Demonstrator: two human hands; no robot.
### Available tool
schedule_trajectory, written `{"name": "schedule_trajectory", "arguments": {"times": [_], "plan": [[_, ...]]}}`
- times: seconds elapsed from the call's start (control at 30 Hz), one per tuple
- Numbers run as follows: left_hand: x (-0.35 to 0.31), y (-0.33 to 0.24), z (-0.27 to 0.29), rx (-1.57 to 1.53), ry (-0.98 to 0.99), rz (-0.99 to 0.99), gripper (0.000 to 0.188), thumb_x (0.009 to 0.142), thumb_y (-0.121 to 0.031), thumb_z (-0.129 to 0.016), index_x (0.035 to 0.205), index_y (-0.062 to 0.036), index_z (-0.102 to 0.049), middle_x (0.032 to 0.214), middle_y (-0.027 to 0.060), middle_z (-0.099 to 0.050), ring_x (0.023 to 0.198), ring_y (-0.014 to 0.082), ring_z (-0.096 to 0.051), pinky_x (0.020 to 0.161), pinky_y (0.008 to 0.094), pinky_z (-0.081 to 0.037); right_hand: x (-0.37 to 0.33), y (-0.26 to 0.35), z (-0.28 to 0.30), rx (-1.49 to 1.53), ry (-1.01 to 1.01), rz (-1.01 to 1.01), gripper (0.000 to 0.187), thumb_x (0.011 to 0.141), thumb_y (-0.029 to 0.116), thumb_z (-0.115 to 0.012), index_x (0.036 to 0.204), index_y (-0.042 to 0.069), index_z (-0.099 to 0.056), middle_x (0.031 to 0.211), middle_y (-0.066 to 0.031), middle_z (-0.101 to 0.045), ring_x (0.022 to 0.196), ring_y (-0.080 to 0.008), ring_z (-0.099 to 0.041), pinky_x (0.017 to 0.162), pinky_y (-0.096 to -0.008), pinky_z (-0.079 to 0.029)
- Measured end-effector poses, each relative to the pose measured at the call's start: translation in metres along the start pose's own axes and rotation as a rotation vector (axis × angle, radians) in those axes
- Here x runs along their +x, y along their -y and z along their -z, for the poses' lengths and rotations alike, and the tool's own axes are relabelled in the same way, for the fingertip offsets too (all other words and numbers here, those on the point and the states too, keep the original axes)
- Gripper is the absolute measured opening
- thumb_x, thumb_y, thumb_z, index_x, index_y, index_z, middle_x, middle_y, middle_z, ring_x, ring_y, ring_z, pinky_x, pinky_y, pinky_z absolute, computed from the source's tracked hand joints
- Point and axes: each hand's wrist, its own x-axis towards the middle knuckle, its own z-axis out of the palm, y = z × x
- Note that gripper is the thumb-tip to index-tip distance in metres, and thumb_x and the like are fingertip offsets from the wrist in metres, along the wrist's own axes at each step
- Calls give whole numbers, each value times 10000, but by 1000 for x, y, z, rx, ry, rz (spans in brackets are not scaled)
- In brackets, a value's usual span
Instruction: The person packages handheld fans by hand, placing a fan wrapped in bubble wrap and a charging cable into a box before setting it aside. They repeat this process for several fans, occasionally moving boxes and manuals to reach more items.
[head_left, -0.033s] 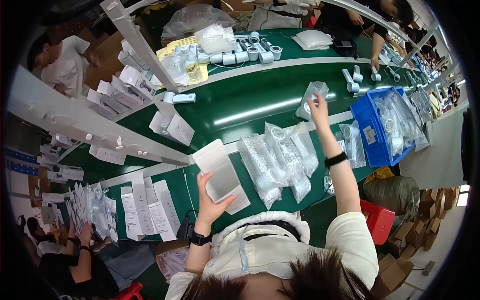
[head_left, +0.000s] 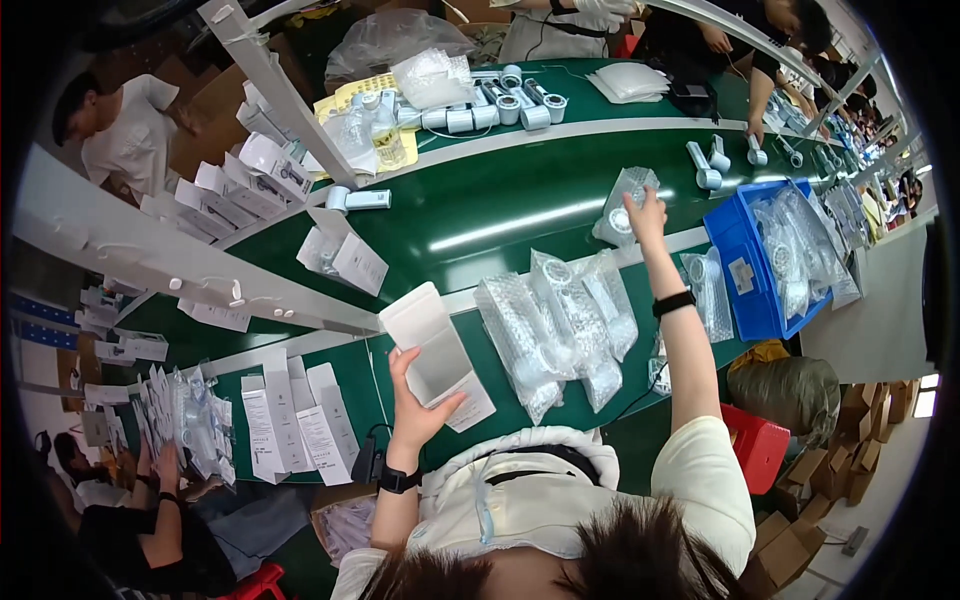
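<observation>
At my far left, a co-worker's hands (head_left: 160, 465) are among the bagged things on the green table (head_left: 395, 365). Next come flat white cartons (head_left: 300, 420), reaching the table's near edge, with a gap of green between them and my left hand (head_left: 418, 405). That hand is spread wide, thumb and fingers gripping an open white box (head_left: 430, 335), whose upper end overlaps the pale rail (head_left: 455, 298). Just right of it, bubble-wrapped bags (head_left: 560, 325) crowd the table from the rail towards the near edge. Beyond the rail, a broad green strip (head_left: 480, 200) gives my right arm room. My right hand (head_left: 648, 212) is pinched narrow on a clear bubble bag (head_left: 613, 218) over that strip; I cannot tell whether the bag touches it. Farther right, a blue bin (head_left: 742, 275) full of bags sits at the table's right end.
</observation>
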Motion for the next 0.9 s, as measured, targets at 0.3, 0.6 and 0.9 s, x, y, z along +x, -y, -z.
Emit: {"name": "schedule_trajectory", "arguments": {"times": [0.3,0.6,0.9], "plan": [[-3,15,-2,220,50,113,714,556,-118,-766,1134,-89,-349,1225,160,-285,1111,288,-379,909,374,-337,47,-46,-79,-23,368,-309,894,668,293,-674,1339,69,-129,1182,-278,-419,1089,-367,-442,877,-396,-395],[7,39,-31,126,-112,-23,755,546,-151,-798,1092,-65,-283,1179,198,-364,1114,315,-400,905,394,-346,-95,116,82,1506,660,-142,606,765,14,-513,1277,97,-199,1165,-120,-419,1033,-230,-474,845,-344,-443],[13,53,-32,112,-296,23,718,574,-118,-794,1016,-66,-231,1213,235,-359,1076,333,-448,879,407,-379,-252,180,14,930,140,649,576,648,57,-668,1161,90,-408,1125,-175,-407,1033,-321,-441,873,-389,-378]]}}
